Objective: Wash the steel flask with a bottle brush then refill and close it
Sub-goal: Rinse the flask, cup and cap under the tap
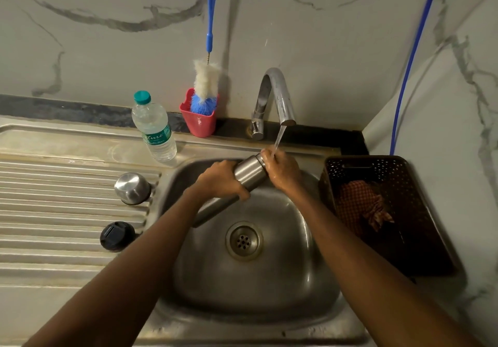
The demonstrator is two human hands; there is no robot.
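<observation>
The steel flask (246, 175) lies tilted over the sink basin (269, 279), its mouth raised toward the tap (277, 96). My left hand (221, 179) grips its body. My right hand (281, 170) is wrapped round the flask's neck and mouth, wet under the thin stream of running water. The bottle brush (206, 85), white and blue bristles on a blue handle, stands in a red cup (199, 123) behind the sink. On the ribbed drainboard rest the flask's steel cap (132, 187) and its black inner lid (117, 236).
A clear plastic water bottle (155, 128) with a teal cap stands on the drainboard's back edge. A dark perforated basket (388, 212) holding a checked cloth sits right of the sink. A blue cord (412, 58) hangs down the marble wall.
</observation>
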